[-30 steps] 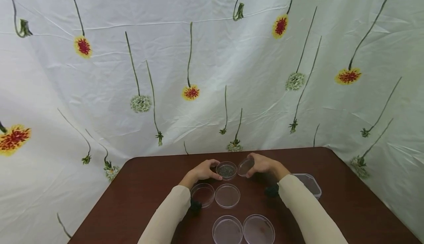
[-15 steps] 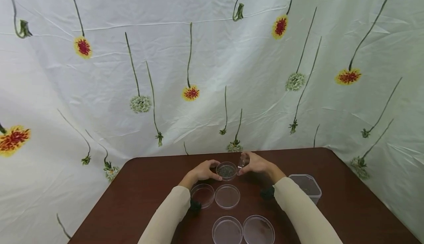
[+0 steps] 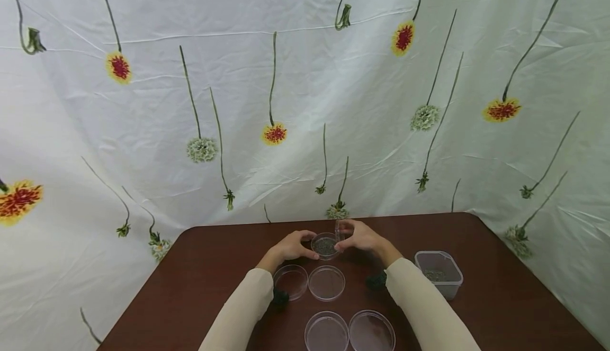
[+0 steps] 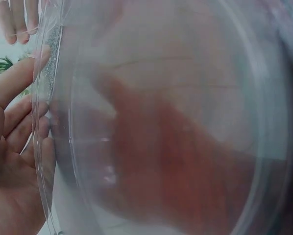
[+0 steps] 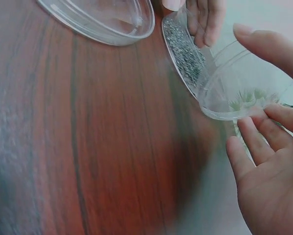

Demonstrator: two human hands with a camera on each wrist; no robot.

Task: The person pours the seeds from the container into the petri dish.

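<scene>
At the far part of the table my left hand point(image 3: 290, 246) grips the left side of a clear petri dish point(image 3: 325, 245), which lies upright with small grey-dark granules in it. My right hand point(image 3: 363, 236) pinches a clear petri dish lid point(image 3: 340, 230) by its edge. The lid stands nearly on edge at the dish's right rim. In the right wrist view, the lid point(image 5: 220, 100) overlaps the rim beside the granules point(image 5: 183, 46); whether they touch, I cannot tell. A blurred clear dish point(image 4: 264, 117) fills much of the left wrist view.
Nearer on the brown table point(image 3: 214, 287) lie a dish part point(image 3: 292, 282) by the left wrist, another clear dish part point(image 3: 326, 283), and a front pair, left point(image 3: 326, 332) and right point(image 3: 372, 332). A plastic tub point(image 3: 439, 271) with granules stands beside the right forearm. Flowered cloth point(image 3: 305, 102) hangs behind.
My right hand has moved left with the lid, turning it from a slant to nearly on edge at the dish's rim. More of the tub shows. The left hand stays put.
</scene>
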